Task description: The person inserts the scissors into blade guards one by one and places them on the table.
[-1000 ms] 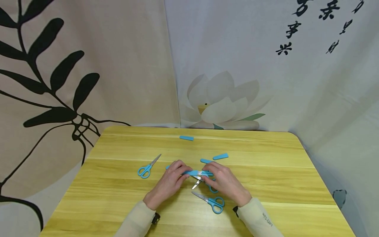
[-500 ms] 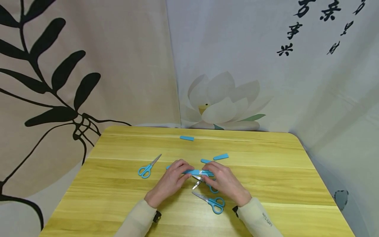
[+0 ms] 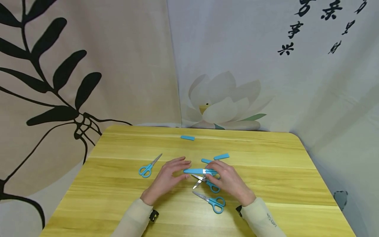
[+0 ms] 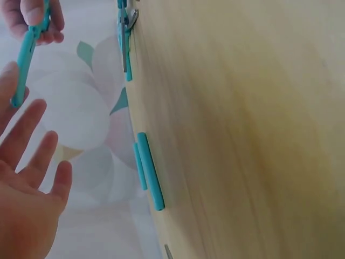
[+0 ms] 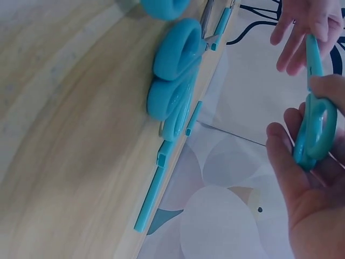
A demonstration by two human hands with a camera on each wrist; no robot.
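Note:
My right hand [image 3: 229,181] grips a pair of scissors [image 5: 322,127] by its blue handles, above the table. A blue blade cover [image 3: 193,171] sits over the blades and points left. Only a short strip of metal shows between cover and handles in the head view. My left hand [image 3: 167,177] holds nothing, its fingers spread beside the cover's tip. Under the held pair, open scissors [image 3: 214,187] lie on the table, partly hidden by the right hand. Closer to me lies another pair of scissors [image 3: 218,205], with its blades bare.
At the left, a bare pair of scissors [image 3: 146,170] lies on the wooden table [image 3: 281,177]. Loose blue covers rest beyond the hands: one cover [image 3: 188,138] near the far edge, another cover [image 3: 221,156] further right, and a third cover [image 3: 206,161] beside the right hand.
My left hand has let go of the blade cover and drawn back left, its fingers spreading. My right hand still holds the covered scissors and has shifted slightly right.

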